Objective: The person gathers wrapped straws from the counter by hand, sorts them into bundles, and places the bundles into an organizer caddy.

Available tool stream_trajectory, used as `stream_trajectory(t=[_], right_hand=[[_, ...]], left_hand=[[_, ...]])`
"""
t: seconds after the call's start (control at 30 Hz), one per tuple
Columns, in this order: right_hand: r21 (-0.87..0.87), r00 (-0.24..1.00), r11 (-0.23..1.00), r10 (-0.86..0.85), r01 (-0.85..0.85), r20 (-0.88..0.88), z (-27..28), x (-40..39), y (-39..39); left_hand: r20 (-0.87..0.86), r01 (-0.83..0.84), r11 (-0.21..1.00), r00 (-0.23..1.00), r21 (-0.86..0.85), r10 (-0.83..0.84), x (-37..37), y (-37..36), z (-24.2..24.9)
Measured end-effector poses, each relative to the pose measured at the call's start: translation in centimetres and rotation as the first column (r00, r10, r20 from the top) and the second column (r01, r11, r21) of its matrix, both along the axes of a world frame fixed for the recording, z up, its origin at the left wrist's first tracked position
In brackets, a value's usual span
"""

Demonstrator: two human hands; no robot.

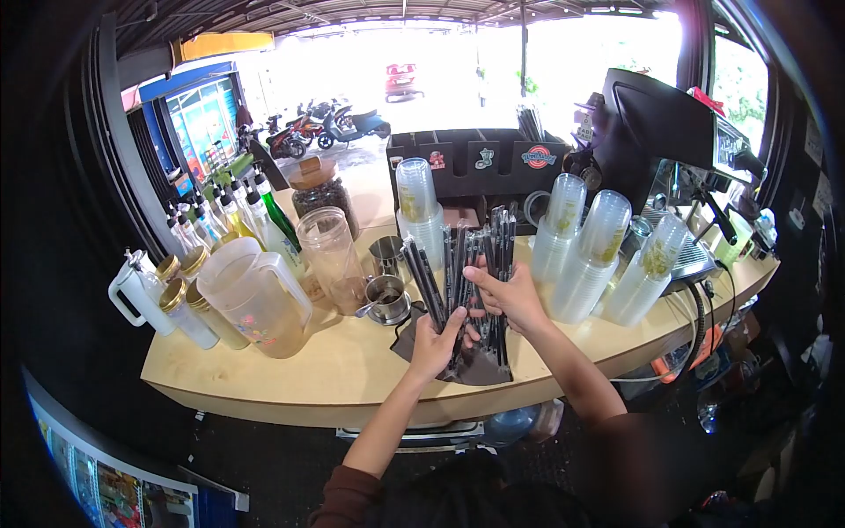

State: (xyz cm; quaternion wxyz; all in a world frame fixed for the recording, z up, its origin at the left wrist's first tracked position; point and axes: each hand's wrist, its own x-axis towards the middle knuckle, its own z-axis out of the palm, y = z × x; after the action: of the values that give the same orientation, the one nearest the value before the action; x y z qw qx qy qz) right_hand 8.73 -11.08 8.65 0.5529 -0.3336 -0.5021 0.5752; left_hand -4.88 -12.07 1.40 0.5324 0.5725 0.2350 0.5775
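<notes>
Bundles of black drinking straws (455, 264) in clear wrappers stand upright between my two hands, over a dark mat (480, 368) at the counter's front edge. My left hand (435, 345) is closed round the lower part of the straws on the left, thumb pointing up. Higher up and to the right, my right hand (512, 297) grips more straws, its thumb across them. Some fingers of both hands are hidden behind the straws. Just left of the straws sit a small metal cup (387, 299) and a steel tumbler (387, 257).
Stacks of clear plastic cups (585, 255) stand on the right, beside an espresso machine (678, 198). A plastic pitcher (251, 304), a clear jar (330, 255) and several syrup bottles (277, 216) occupy the left. Behind the straws stands a black organizer (480, 158).
</notes>
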Motion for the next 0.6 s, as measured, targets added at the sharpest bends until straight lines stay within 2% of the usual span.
stream_trajectory(t=[0.2, 0.3, 0.37, 0.5, 0.57, 0.6], right_hand=[[0.035, 0.997, 0.998, -0.059, 0.057, 0.044, -0.1, -0.4, 0.3], [0.082, 0.988, 0.993, -0.09, 0.08, 0.128, -0.3, -0.5, 0.6], [0.085, 0.963, 0.984, -0.171, 0.157, 0.206, -0.2, -0.9, 0.5], [0.18, 0.978, 0.98, -0.119, 0.088, 0.171, -0.3, -0.9, 0.7], [0.188, 0.943, 0.939, -0.313, 0.289, 0.112, -0.1, -1.2, 0.8], [0.188, 0.943, 0.939, -0.312, 0.288, 0.112, -0.4, -1.1, 1.3]], left_hand=[[-0.011, 0.042, 0.999, 0.999, 0.003, -0.042, -0.1, 0.1, 0.2], [-0.02, 0.068, 0.997, 0.997, -0.021, -0.068, -0.2, 0.2, 0.1], [-0.017, 0.075, 0.997, 0.997, -0.028, -0.075, -0.3, 0.2, 0.2], [0.021, 0.038, 0.995, 0.999, -0.094, -0.036, -0.3, 0.1, 0.4], [0.0, 0.004, 0.999, 1.0, -0.052, -0.004, -0.5, 0.6, -0.1], [-0.02, -0.027, 1.0, 0.999, -0.008, 0.027, -0.5, 0.7, -0.3]])
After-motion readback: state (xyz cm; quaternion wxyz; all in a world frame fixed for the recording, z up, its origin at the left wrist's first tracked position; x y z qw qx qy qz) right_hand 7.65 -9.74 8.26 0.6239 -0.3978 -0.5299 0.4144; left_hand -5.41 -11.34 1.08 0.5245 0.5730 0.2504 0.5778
